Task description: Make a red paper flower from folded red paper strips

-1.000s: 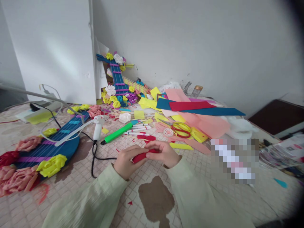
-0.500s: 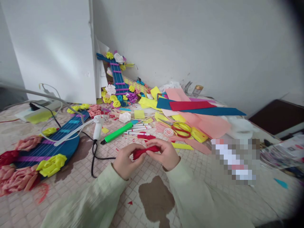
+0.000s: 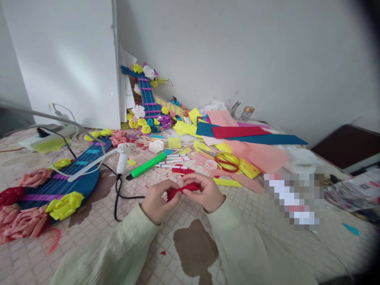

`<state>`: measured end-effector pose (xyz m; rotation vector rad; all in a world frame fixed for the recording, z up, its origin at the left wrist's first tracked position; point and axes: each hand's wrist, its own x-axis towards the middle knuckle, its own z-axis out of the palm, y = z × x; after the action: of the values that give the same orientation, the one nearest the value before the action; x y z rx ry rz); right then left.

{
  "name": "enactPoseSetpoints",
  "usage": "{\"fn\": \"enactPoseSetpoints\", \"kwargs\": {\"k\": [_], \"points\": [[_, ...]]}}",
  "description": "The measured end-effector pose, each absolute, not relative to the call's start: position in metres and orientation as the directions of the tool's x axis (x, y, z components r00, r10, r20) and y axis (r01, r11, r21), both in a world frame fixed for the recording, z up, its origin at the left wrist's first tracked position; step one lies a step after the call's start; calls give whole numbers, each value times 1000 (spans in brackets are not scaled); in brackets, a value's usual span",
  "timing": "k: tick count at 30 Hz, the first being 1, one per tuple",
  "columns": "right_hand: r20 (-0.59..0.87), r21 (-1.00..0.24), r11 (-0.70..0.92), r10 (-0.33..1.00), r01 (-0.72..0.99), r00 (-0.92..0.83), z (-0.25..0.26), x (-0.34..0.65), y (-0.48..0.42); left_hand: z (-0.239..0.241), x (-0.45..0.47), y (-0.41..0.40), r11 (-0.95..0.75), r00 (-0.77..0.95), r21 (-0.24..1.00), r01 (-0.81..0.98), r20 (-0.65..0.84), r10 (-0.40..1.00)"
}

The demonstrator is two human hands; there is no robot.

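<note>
Between both hands is a small strip of red crepe paper [image 3: 190, 187], bunched and narrow at its middle. My left hand [image 3: 160, 199] pinches its left end between thumb and fingers. The right end is gripped by my right hand [image 3: 207, 192], thumb against fingertips. Both thumbs nearly meet at the narrow part, and the fingers hide some of the paper. Just beyond the hands lie a red paper piece [image 3: 185, 171] and several white markers [image 3: 175, 160]. A green utility knife [image 3: 148, 165] rests to their left.
A glue gun [image 3: 121, 160] with a black cord stands left, beside a blue paper guitar [image 3: 86, 174] with paper flowers. Another decorated guitar [image 3: 147, 95] leans on the wall. Scissors [image 3: 227, 162], tape [image 3: 210, 164] and crepe paper sheets [image 3: 255, 138] lie at the back right.
The red crepe paper looks slightly more pinched in at its middle, and its left end is turned a little. Both hands stay in nearly the same place.
</note>
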<state>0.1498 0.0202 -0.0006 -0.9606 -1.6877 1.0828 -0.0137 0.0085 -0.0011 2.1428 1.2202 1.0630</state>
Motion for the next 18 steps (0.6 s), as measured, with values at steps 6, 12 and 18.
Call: {"fn": "enactPoseSetpoints", "kwargs": {"k": [6, 12, 18], "points": [[254, -934, 321, 905, 157, -342, -4, 149, 20, -3, -13, 8, -524, 329, 660, 539, 408, 852], [247, -927, 331, 893, 177, -376, 1, 160, 26, -1, -14, 10, -541, 333, 625, 563, 428, 840], [366, -664, 324, 927, 674, -84, 6, 219, 62, -3, -15, 11, -538, 296, 612, 580, 457, 839]]}}
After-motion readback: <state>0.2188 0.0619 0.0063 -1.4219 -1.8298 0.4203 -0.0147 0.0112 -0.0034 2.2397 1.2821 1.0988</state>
